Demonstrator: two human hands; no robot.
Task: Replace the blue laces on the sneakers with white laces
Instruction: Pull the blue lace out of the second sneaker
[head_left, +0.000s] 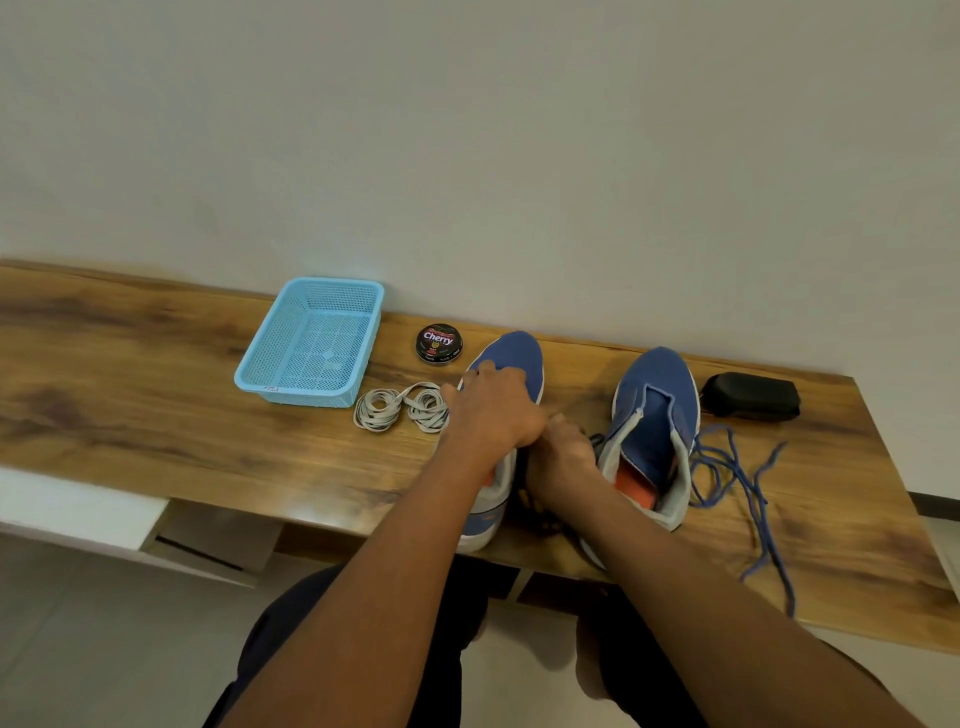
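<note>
From what I saw, the right sneaker (655, 415) sat unlaced, its blue lace (737, 483) loose on the table (156, 374), both hands (493, 410) worked the left sneaker (511, 353), grips hidden, white laces (400, 408) untouched.

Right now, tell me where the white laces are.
In the head view, the white laces lie coiled on the bench, left of the left hand, just in front of the blue basket.

"Cherry" on the round black tin (439, 344)
</note>
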